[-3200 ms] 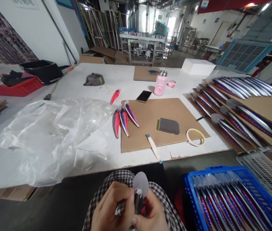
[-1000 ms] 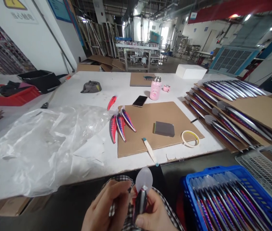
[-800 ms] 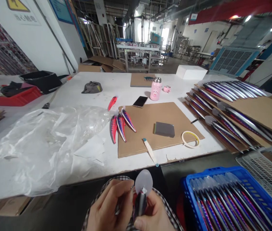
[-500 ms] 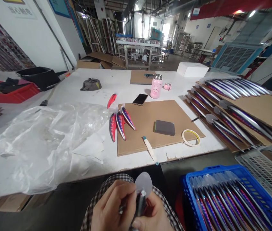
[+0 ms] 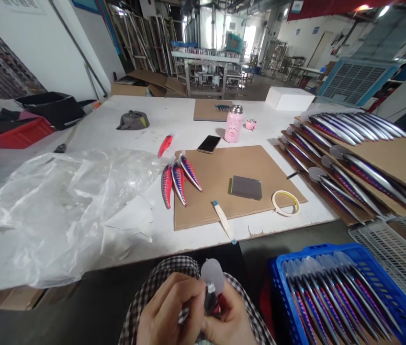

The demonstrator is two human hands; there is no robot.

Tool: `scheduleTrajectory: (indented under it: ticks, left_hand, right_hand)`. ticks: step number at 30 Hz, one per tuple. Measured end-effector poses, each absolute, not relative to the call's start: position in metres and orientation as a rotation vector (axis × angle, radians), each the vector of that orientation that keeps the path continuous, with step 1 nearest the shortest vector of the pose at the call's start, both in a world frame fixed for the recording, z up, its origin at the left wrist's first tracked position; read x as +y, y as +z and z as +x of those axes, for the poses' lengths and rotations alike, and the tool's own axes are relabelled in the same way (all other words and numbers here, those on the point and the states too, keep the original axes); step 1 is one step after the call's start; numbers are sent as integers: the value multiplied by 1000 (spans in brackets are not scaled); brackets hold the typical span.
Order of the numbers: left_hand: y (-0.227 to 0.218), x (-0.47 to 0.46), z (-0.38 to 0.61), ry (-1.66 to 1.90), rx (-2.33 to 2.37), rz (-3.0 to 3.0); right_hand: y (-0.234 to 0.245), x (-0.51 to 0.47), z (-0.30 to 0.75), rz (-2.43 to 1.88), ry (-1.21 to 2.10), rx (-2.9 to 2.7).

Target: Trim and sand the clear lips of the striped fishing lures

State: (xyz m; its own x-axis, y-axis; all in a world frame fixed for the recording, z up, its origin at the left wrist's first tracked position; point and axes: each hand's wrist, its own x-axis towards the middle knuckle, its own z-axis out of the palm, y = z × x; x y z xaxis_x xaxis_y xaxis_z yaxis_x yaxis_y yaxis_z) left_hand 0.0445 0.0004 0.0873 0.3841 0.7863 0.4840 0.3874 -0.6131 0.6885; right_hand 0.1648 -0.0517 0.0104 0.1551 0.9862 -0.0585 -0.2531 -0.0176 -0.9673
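My right hand (image 5: 230,318) holds a dark fishing lure (image 5: 210,301) upright, and its clear, rounded plastic lip (image 5: 212,276) sticks up above my fingers. My left hand (image 5: 167,311) is pressed close against the lure's body, its fingers pinching a small metallic piece (image 5: 184,316) that I cannot make out clearly. The hands partly hide the lure. Both hands are over a checked cloth (image 5: 145,306) on my lap. On the table, several red-and-blue lures (image 5: 177,182) lie at the edge of a cardboard sheet (image 5: 224,165), out of reach of my fingers.
A blue crate (image 5: 332,297) packed with several lures stands to my right, beside a grey plastic crate (image 5: 393,249). Cardboard trays of lures (image 5: 346,177) cover the table's right side. A clear plastic sheet (image 5: 59,211) lies on the left.
The head view has tilted and shifted slightly. My hands have moved closer together around the lure, now covering more of its body. The things on the table have not moved.
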Motion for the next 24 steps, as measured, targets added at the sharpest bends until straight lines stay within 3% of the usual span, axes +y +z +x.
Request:
scheduleTrajectory:
  ticks: [24]
  left_hand:
    - [86, 0, 43, 1158, 1034, 2137]
  right_hand:
    - [6, -55, 167, -1179, 1127, -1014]
